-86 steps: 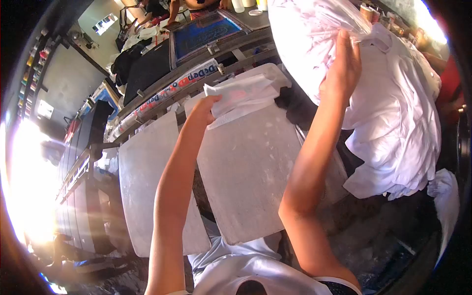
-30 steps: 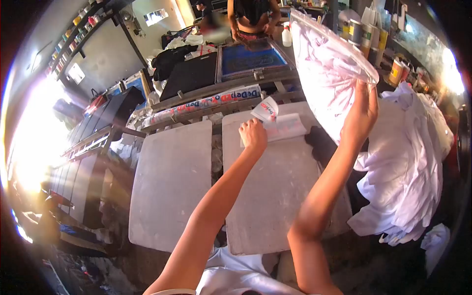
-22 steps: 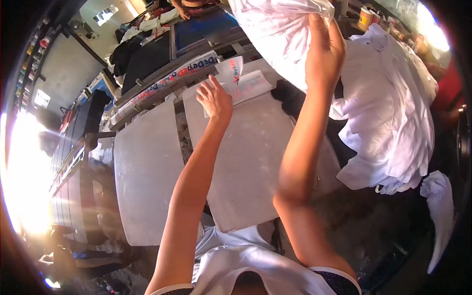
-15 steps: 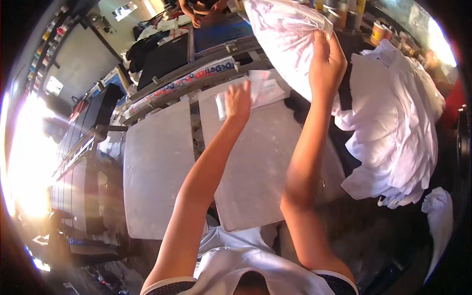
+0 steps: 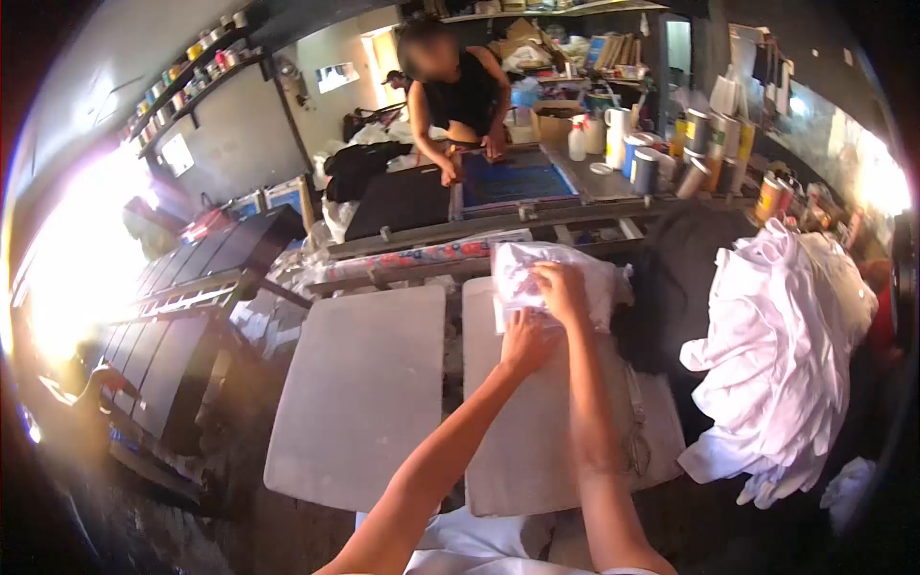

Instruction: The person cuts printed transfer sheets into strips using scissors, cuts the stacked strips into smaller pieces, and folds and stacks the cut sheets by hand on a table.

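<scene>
A clear plastic bag of white cloth [image 5: 599, 278] lies on the far end of the right grey board [image 5: 522, 431]. My left hand [image 5: 527, 340] is closed at the near edge of the bag, its fingertips against the plastic. Just above and to the right, my right hand [image 5: 563, 290] has its fingers bent and gripping the top of the bag. A pale sheet edge shows under the bag's left side; the printed papers are otherwise hidden.
The left grey board [image 5: 359, 393] lies alongside. White garments [image 5: 781, 355] are heaped at right, beside dark cloth [image 5: 661, 287]. Beyond the rail, a person [image 5: 460, 96] stands at a blue screen frame [image 5: 513, 182]. Bottles and cans [image 5: 644, 171] stand behind. Scissors [image 5: 635, 450] hang near the right board.
The bag, earlier held up by my right hand, now rests on the right board over the papers. My left hand has moved to its near edge. The view has tilted up, showing more of the other person.
</scene>
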The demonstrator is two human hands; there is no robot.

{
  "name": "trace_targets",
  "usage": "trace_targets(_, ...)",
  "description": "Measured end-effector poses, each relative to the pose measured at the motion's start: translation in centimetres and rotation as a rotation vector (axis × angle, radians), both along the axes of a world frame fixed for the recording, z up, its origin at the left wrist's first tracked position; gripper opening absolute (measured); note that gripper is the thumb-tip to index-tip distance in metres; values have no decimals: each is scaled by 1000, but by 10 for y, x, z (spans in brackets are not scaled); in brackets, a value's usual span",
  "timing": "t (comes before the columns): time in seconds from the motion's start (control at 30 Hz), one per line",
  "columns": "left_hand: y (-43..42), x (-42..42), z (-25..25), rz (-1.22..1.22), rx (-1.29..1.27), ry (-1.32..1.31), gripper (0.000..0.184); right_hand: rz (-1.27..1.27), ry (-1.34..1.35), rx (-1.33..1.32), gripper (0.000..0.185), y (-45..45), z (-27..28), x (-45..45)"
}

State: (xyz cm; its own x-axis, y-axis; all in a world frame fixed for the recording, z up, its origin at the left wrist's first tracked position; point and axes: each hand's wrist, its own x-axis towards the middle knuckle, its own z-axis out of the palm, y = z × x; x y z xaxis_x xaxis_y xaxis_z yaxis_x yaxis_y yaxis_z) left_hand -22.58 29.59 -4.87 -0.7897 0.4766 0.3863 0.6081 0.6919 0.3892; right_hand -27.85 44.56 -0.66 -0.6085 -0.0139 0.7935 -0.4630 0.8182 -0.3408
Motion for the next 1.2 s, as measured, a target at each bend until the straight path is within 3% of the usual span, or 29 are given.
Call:
trace_targets(0.03,-13,-6,-18,-111,89,110,52,-1,-82,-3,24,-7,10,10)
trace_targets(0.07,-31,8,-4,-191,194,-17,46,33,-170,-64,26,-7,13,13)
trace_targets(0.17,-85,32,20,-226,235,14,43,101,-118,-149,27,2,17,16)
trace_targets(0.23,-125,37,8,-114,50,160,35,180,-244,-245,29,-7,53,38)
trace_targets(0.27,-147,36,18,-72,248,-77,36,220,-334,-263,30,-12,74,45)
trace_targets(0.3,-167,28,9,-74,154,98,37,191,-249,-308,29,14,34,5)
trace_targets(0.33,-189,28,17,-11,223,70,39,252,-386,-155,28,7,58,20)
trace_targets(0.37,-199,35,21,-7,310,23,40,266,-320,-55,24,47,12,-8)
trace_targets(0.4,-215,32,13,20,321,17,40,289,-333,-41,24,30,15,-15)
trace_targets(0.47,-213,19,-11,24,96,69,43,298,-411,193,28,36,5,11)
trace_targets(0.5,-208,30,-2,113,137,-47,45,166,-416,136,30,13,11,24)
trace_targets(0.57,-209,43,15,106,175,-15,48,109,-372,156,30,15,7,35)
trace_targets(0.6,-213,40,19,84,201,-53,49,21,-281,260,31,4,15,39)
trace_targets(0.7,-221,27,1,92,203,-14,54,-127,-655,408,32,-25,53,44)
trace_targets(0.73,-226,25,1,75,206,-19,54,-166,-665,417,32,-33,70,29)
trace_targets(0.8,-228,20,1,55,216,-36,53,-136,-1263,921,41,-51,93,-13)
trace_targets(0.87,-228,22,2,70,218,-39,52,-56,-1498,1050,47,-106,122,-60)
trace_targets(0.9,-230,22,4,66,222,-31,52,129,-1317,964,48,-119,121,-89)
trace_targets(0.93,-230,23,4,76,217,-47,52,309,-1295,691,43,-132,116,-118)
trace_targets(0.97,-229,23,5,87,217,-56,51,227,-1300,559,39,-157,111,-144)
trace_targets(1.0,-229,21,4,80,241,-62,51,274,-899,662,35,-173,96,-170)
trace_targets(1.07,-229,23,8,71,220,-96,58,157,-485,642,36,-195,57,-213)
trace_targets(1.13,-230,25,5,71,232,-100,59,198,-468,652,49,-205,20,-267)
trace_targets(1.17,-228,21,-6,40,220,-70,57,206,-745,565,62,-219,23,-277)
trace_targets(1.2,-231,19,-3,50,229,-58,56,261,-846,516,74,-220,9,-293)
